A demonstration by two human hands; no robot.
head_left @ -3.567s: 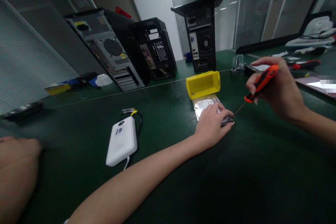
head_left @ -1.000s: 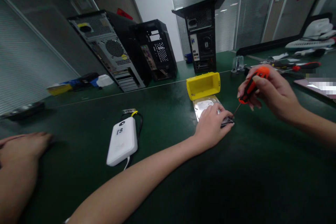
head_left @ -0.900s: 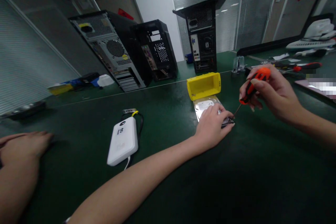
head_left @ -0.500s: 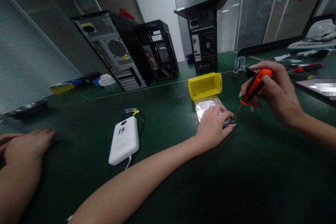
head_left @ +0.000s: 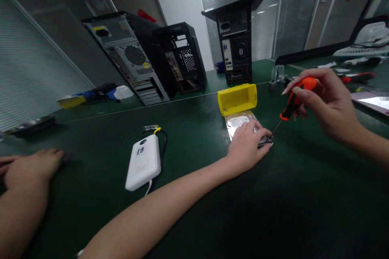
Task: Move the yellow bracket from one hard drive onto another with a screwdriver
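My left hand [head_left: 246, 145] presses on a silver hard drive [head_left: 235, 121] lying on the green table, its fingers wrapped round the drive's near end and a dark part there. In my right hand [head_left: 330, 99] is an orange and black screwdriver [head_left: 296, 101], held by the handle between thumb and fingers. Its thin shaft slants down to the left, with the tip at the drive's near right corner beside my left fingertips. Just behind the drive stands an open yellow box [head_left: 237, 100].
A white power bank [head_left: 144, 162] with cables lies left of my forearm. Computer cases [head_left: 136, 56] stand at the back, another [head_left: 235, 44] behind the yellow box. Another person's hand [head_left: 33, 168] rests at the left edge. Tools [head_left: 360, 77] and a phone-like device [head_left: 372, 103] lie right.
My right hand has shifted slightly to the right with the screwdriver, whose handle leans further over; the tip stays at the drive's corner. My left hand has not visibly moved.
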